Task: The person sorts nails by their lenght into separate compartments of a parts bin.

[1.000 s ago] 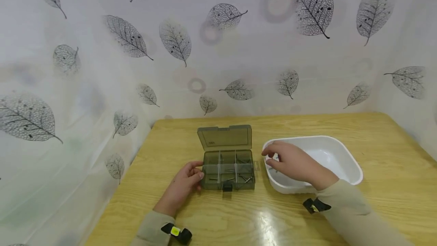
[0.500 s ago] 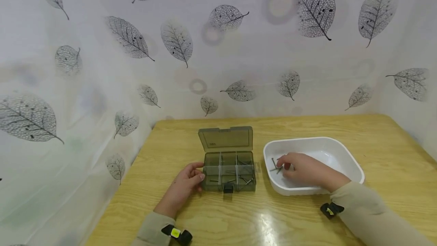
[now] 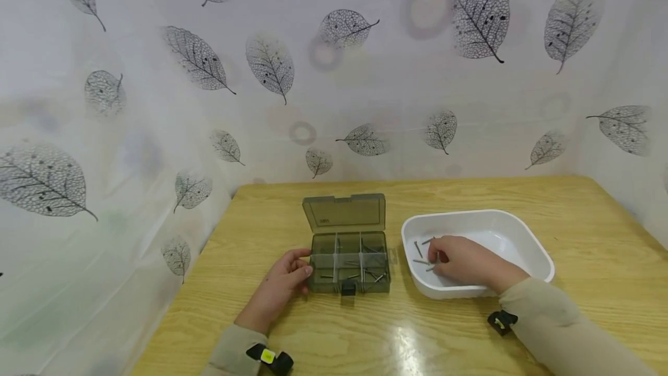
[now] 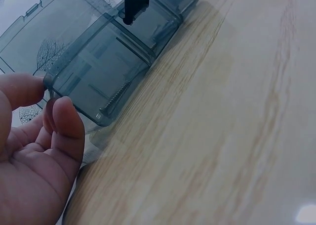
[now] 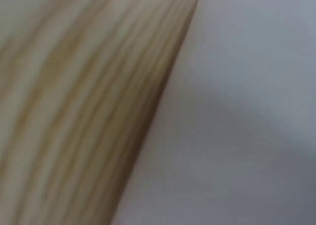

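A smoky clear compartment box (image 3: 322, 279) stands with its lid (image 3: 344, 213) raised. Screws lie in several compartments, and a threaded screw (image 4: 116, 99) shows through its wall in the left wrist view. My left hand (image 3: 284, 274) holds the box's left end, thumb and index finger at the corner. Inside the white tray (image 3: 529, 242), my right hand (image 3: 464, 260) reaches down with bent fingers among loose screws (image 3: 418, 249). Whether a screw is between its fingertips is hidden. In the right wrist view only the tray's wall (image 5: 237, 126) and tabletop appear, blurred.
Both containers rest on a wood-grain table (image 3: 365, 335), the tray right of the box with a narrow gap between. A small clear tab (image 3: 392, 256) sticks out from the box's right side. A leaf-print curtain (image 3: 386, 74) hangs behind and beside the table.
My right hand has moved from the tray's left rim down and rightward inside it, among the screws. More loose screws now show beside its fingers. My left hand stays at the box.
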A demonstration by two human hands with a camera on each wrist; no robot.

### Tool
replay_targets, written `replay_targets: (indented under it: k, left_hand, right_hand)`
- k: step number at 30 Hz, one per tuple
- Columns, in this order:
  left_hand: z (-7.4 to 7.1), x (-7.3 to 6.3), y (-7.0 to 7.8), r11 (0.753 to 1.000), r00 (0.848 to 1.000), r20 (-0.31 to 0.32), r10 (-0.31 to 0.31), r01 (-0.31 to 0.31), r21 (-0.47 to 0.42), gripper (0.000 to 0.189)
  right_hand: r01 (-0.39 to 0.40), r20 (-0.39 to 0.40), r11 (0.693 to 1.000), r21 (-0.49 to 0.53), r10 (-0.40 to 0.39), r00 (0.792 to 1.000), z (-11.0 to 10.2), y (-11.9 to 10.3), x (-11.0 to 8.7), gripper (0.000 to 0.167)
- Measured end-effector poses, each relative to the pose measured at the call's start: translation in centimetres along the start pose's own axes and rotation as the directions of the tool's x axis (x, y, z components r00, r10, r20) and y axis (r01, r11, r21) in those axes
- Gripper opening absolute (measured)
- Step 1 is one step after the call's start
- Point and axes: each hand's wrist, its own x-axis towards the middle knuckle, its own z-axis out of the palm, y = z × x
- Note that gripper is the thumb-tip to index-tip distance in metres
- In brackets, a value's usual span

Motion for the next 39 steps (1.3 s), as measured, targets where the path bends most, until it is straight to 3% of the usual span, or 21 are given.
replay_targets:
  k: [11, 19, 28, 39]
  left_hand:
    - [-0.3, 0.2, -0.5, 1.0, 1.0, 0.005, 0.004, -0.005, 0.02, 0.045]
    - [-0.2, 0.2, -0.4, 1.0, 1.0, 0.007, 0.005, -0.005, 0.019, 0.047]
    - [-0.2, 0.2, -0.3, 1.0, 1.0, 0.003, 0.01, -0.01, 0.021, 0.046]
    - [-0.1, 0.1, -0.5, 1.0, 1.0, 0.013, 0.014, -0.014, -0.01, 0.047]
  right_hand:
    - [-0.012, 0.005, 1.0, -0.026, 0.012, 1.0, -0.2, -0.4, -0.4, 0.017]
    - [0.025, -0.071, 1.0, -0.014, -0.026, 0.997, -1.2, -1.3, -0.4, 0.003]
    - [0.148, -0.157, 0.988, -0.032, -0.151, 0.976, -1.9, -4.3, 0.6, 0.004]
    - [0.208, -0.157, 0.977, -0.05, -0.214, 0.964, -1.4, -9.2, 2.9, 0.006]
